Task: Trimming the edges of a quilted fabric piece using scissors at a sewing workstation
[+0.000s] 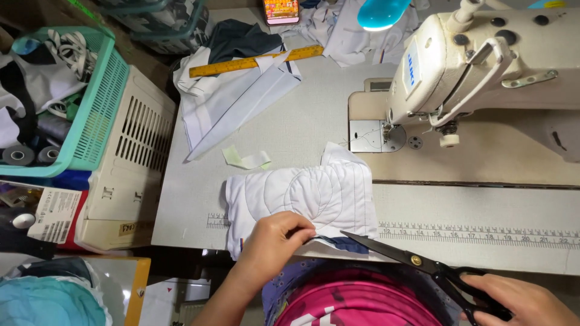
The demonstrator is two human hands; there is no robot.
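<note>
The sewing machine stands at the right of my tabletop. Before me, at the near edge, lies the white quilted piece. My left hand pinches its lower edge closed; my right hand grips black scissors, blade tips near that edge.

The left forearm comes up from the bottom edge, angled to the right, wrist straight. The left hand lies knuckles up, fingers curled and pinched together at their tips. The right hand sits low at the bottom right corner, palm down, fingers hooked and drawn in, thumb side towards the left. Both hands stay well apart.
</note>
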